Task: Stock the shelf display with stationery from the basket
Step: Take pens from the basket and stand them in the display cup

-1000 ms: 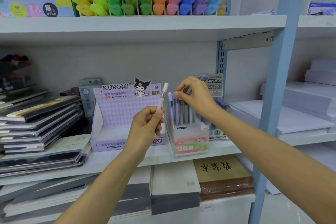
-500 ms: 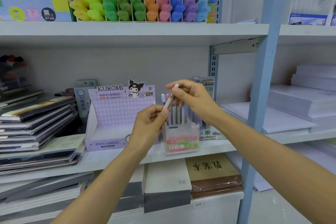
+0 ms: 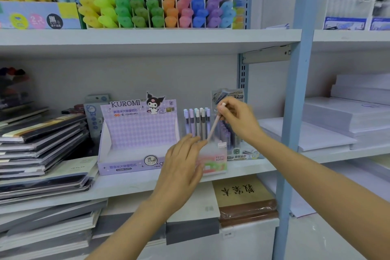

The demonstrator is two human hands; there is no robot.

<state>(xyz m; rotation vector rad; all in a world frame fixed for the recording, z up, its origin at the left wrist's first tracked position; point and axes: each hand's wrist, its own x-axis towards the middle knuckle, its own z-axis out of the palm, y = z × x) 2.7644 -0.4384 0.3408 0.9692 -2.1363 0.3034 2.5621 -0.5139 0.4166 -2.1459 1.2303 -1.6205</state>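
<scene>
My right hand (image 3: 238, 121) pinches the top of a pale pink pen (image 3: 213, 127), which slants down toward a clear pen display box (image 3: 213, 157) on the middle shelf (image 3: 242, 168). Several pastel-capped pens (image 3: 196, 122) stand upright in that box. My left hand (image 3: 181, 167) hovers in front of the box with fingers spread and nothing in it, its fingertips close to the pen's lower end. The basket is out of view.
An open purple Kuromi lead box (image 3: 137, 139) stands left of the pen box. Stacked notebooks (image 3: 40, 143) fill the left, white paper reams (image 3: 346, 120) the right. Coloured highlighters (image 3: 160, 9) line the upper shelf. A blue upright post (image 3: 295, 112) stands close to my right arm.
The pink pen passed from my left hand to my right. My left hand let go and opened, dropping lower; my right hand now tilts the pen down toward the display box.
</scene>
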